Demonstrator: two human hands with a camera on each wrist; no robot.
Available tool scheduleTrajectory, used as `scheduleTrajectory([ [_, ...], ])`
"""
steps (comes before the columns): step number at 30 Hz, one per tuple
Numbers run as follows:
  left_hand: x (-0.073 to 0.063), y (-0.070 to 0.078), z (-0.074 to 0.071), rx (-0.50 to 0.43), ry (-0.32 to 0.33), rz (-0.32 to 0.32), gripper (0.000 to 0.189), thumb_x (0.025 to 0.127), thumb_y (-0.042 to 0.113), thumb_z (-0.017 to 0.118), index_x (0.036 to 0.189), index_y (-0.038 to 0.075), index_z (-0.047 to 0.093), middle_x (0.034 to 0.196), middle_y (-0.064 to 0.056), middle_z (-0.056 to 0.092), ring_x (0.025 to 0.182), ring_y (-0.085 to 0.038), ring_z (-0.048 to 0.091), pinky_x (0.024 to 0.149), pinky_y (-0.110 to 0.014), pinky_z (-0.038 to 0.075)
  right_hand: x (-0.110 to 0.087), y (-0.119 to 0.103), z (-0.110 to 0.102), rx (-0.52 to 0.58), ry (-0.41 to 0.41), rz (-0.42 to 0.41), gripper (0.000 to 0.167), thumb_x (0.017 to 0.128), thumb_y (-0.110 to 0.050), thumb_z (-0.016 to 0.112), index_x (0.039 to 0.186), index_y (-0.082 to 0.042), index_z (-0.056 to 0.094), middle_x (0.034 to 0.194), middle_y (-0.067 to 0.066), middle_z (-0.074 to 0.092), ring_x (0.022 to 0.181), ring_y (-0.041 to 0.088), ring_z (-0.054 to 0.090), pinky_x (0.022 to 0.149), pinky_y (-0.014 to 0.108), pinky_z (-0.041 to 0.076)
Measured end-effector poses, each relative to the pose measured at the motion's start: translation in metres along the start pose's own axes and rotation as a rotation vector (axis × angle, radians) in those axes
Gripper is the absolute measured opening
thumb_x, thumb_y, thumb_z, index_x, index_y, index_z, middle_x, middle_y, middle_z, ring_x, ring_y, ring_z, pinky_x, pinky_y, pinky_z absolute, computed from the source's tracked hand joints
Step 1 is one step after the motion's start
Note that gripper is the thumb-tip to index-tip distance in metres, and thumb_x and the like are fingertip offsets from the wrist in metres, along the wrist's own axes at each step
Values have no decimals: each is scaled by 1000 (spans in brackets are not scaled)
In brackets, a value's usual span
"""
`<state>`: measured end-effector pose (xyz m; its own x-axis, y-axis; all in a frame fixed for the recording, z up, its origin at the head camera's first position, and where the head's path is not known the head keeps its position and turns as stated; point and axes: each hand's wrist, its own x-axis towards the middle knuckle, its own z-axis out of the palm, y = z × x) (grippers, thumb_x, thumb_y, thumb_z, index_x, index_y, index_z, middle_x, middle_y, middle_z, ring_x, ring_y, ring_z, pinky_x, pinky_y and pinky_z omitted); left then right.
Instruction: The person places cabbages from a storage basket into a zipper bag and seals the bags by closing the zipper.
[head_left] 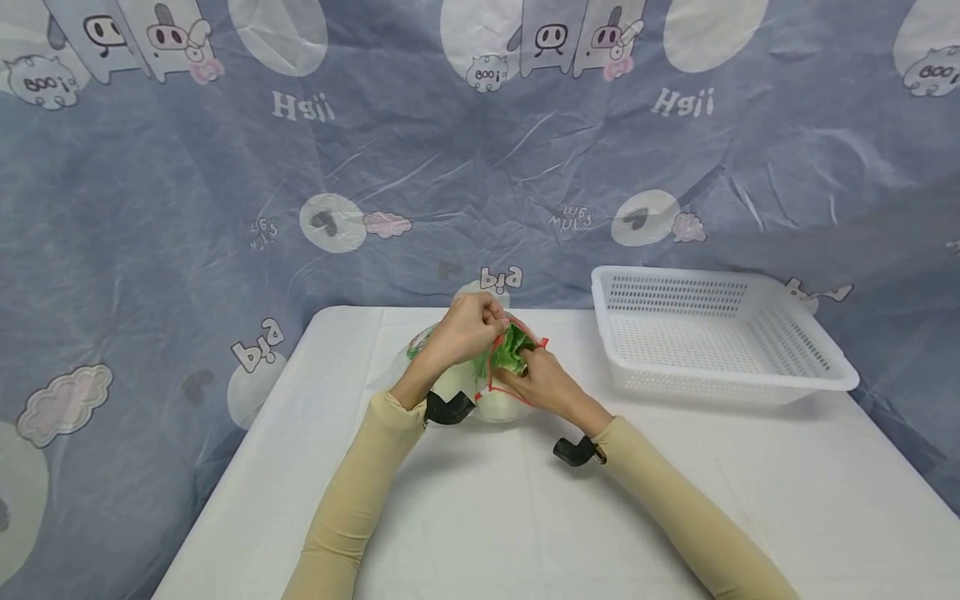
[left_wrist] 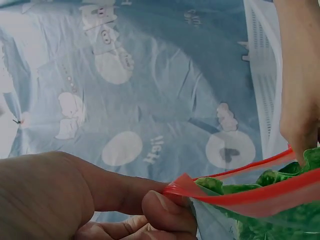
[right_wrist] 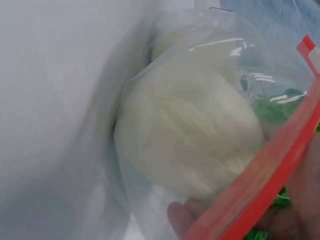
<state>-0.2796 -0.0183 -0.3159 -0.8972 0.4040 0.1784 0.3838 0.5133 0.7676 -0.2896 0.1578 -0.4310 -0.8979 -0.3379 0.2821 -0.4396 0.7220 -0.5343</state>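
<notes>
A clear plastic zip bag with a red seal strip (left_wrist: pixel 250 197) lies on the white table, its mouth spread apart. Inside are green leafy vegetables (head_left: pixel 511 350) and pale, rounded vegetables (right_wrist: pixel 190 125), seen through the plastic. My left hand (head_left: pixel 468 327) pinches one end of the red strip between thumb and forefinger, as the left wrist view shows. On the other side, my right hand (head_left: pixel 542 379) reaches into the mouth and grips the leafy greens; the strip and leaves hide part of its fingers.
A white perforated plastic basket (head_left: pixel 622 371) stands at the back right of the table (head_left: pixel 480 517). Behind the table hangs a blue-grey printed cloth (head_left: pixel 465 167). Black wrist mounts (head_left: pixel 450 408) hang below both wrists.
</notes>
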Motion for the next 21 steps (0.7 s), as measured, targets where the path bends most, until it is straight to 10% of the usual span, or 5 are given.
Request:
scheduleTrajectory([
  [13, 0, -5, -8, -76, 27, -35, 11, 95, 17, 62, 92, 7, 64, 69, -3, 64, 69, -37, 63, 50, -25, 40, -18, -19, -52, 154, -194, 100, 30, 90, -31, 68, 70, -9, 63, 61, 1, 64, 55, 11, 62, 52, 24, 47],
  [21, 1, -6, -11, -76, 25, -29, 9, 94, 16, 62, 91, 7, 64, 70, -3, 64, 73, -40, 64, 51, -25, 41, -15, -8, -78, 106, -93, 185, 23, 89, -19, 68, 104, -4, 59, 88, 13, 64, 57, 20, 66, 51, 29, 53],
])
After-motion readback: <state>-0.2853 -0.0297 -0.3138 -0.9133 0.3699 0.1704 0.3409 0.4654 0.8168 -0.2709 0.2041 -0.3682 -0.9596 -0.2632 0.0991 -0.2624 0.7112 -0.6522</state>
